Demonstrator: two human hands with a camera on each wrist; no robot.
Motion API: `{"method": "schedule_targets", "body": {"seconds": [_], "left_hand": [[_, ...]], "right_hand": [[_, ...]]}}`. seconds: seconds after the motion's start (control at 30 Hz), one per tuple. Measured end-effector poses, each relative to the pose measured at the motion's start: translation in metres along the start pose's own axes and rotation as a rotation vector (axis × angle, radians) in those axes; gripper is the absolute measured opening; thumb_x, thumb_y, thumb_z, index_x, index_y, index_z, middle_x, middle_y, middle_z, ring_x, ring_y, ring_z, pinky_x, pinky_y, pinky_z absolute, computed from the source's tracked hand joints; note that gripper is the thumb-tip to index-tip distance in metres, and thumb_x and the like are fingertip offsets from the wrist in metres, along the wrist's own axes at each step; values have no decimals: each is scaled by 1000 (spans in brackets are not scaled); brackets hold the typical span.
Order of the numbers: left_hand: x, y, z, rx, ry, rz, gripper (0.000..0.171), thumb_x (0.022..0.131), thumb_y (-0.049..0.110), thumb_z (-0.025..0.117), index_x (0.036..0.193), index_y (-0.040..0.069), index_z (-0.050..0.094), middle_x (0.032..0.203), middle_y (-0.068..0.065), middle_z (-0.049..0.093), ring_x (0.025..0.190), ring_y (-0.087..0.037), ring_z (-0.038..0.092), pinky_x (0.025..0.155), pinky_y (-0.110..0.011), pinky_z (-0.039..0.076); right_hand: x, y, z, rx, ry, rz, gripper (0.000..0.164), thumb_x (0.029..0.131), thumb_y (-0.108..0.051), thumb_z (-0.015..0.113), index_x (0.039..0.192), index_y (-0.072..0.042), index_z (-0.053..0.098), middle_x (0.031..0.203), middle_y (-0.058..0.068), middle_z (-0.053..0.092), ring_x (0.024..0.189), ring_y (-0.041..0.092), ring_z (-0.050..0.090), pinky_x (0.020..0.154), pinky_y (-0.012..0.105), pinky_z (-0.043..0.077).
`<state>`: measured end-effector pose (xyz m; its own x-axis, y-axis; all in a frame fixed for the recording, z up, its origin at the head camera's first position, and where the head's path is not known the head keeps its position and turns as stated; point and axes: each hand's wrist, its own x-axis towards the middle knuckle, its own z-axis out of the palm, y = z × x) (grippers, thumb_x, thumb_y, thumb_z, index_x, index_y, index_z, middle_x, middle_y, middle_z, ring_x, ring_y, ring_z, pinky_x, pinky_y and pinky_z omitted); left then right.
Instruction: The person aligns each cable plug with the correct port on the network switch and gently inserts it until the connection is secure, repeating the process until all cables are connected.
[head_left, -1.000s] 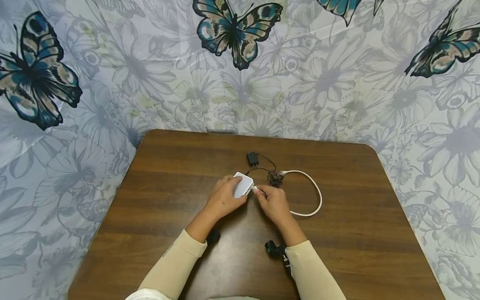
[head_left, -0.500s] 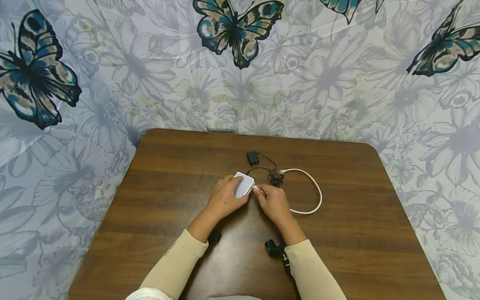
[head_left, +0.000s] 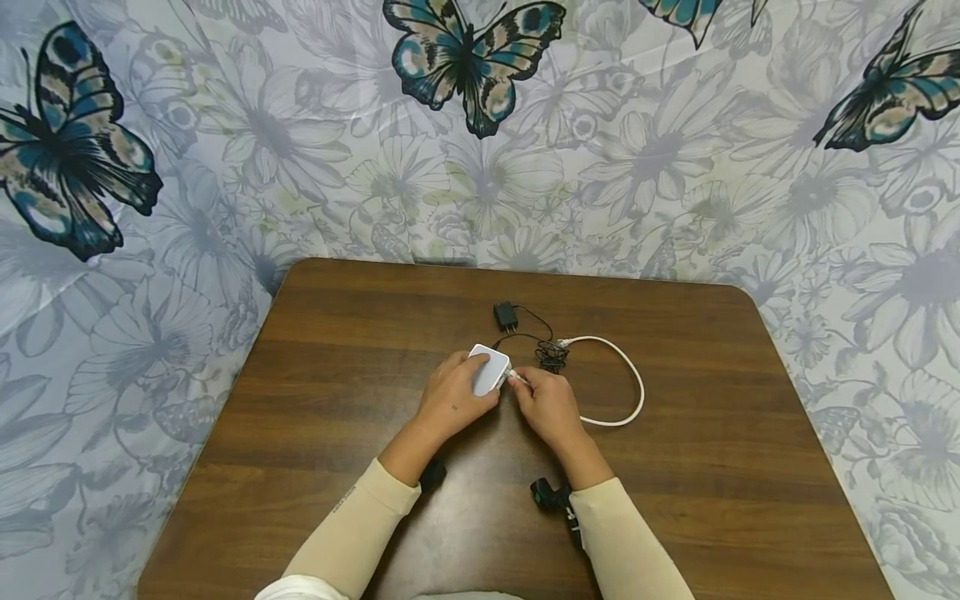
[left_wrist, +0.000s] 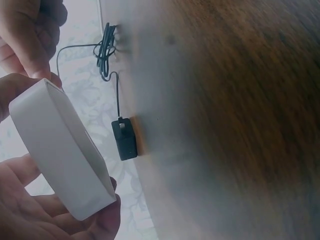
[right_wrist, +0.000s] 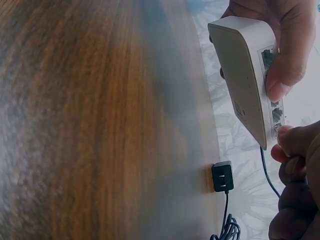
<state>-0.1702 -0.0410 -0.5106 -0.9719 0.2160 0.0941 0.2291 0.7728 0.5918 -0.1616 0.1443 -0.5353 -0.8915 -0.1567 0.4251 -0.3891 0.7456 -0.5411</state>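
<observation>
A small white router (head_left: 491,372) is held up off the table by my left hand (head_left: 455,392), which grips it by its edges. In the right wrist view the router (right_wrist: 242,70) is tilted, and its side with several network ports (right_wrist: 276,115) faces my right hand (right_wrist: 300,170). That hand (head_left: 550,406) pinches the end of a white network cable (head_left: 641,387) against the port side. The plug is mostly covered by the fingertips, so how deep it sits cannot be told. A thin black cord (right_wrist: 267,172) runs from the router's end.
On the brown wooden table (head_left: 337,350), a black power adapter (head_left: 506,317) lies beyond the hands, prongs showing. Its bundled cord (head_left: 552,357) lies by the white cable's far end. The cable loops out to the right. A butterfly-patterned cloth (head_left: 480,200) hangs behind the table.
The left hand and router have shifted very slightly right, toward the right hand. The right hand keeps its pinch at the port side, almost still.
</observation>
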Motion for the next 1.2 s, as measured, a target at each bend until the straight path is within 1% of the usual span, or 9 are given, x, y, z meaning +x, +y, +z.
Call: {"method": "schedule_targets", "body": {"seconds": [0.3,0.53,0.7,0.87,1.0,1.1,1.2], "left_hand": [[-1,1,1,20,4,2,56,79,37,77,131,17,66,124,-15,63,98,-28,62,78,-41,51],[-1,1,2,14,12,4,53,79,35,77,129,20,68,124,-15,63,100,-28,62,78,-41,51],[0,2,3,16,23,11,52,79,35,77,127,20,69,123,-15,64,99,-29,62,79,-42,50],[1,1,4,30,29,2,52,78,33,77,128,20,68,124,-15,63,100,-30,62,80,-43,51],[3,1,4,42,28,-2,54,79,33,77,129,20,67,126,-16,62,103,-31,62,81,-44,51],[4,1,4,35,35,-4,54,78,33,78,129,19,67,125,-15,62,102,-30,62,80,-44,51],[4,1,4,26,36,-3,54,78,33,78,130,19,67,125,-15,62,101,-30,62,80,-44,51]], "right_hand": [[-1,-1,0,-24,-2,-1,11,90,-15,74,97,-7,77,88,7,76,77,22,72,66,41,55],[-1,0,1,-22,-4,-18,10,91,-15,73,97,-8,77,89,7,76,82,23,73,69,42,57],[-1,1,1,-22,-11,-17,11,92,-15,72,97,-7,76,91,7,76,84,23,74,70,41,57],[-2,4,2,5,-26,-33,13,92,-14,71,100,-5,76,93,8,76,87,25,74,73,41,58],[-2,5,1,36,-23,-37,18,91,-10,72,107,-2,75,99,12,76,91,27,73,77,42,58],[-1,7,1,35,-28,-29,22,91,-11,72,110,-1,73,99,12,75,88,25,72,75,42,58],[-2,8,0,29,-22,-22,21,90,-12,73,108,-1,71,94,11,75,80,21,69,69,39,56]]}}
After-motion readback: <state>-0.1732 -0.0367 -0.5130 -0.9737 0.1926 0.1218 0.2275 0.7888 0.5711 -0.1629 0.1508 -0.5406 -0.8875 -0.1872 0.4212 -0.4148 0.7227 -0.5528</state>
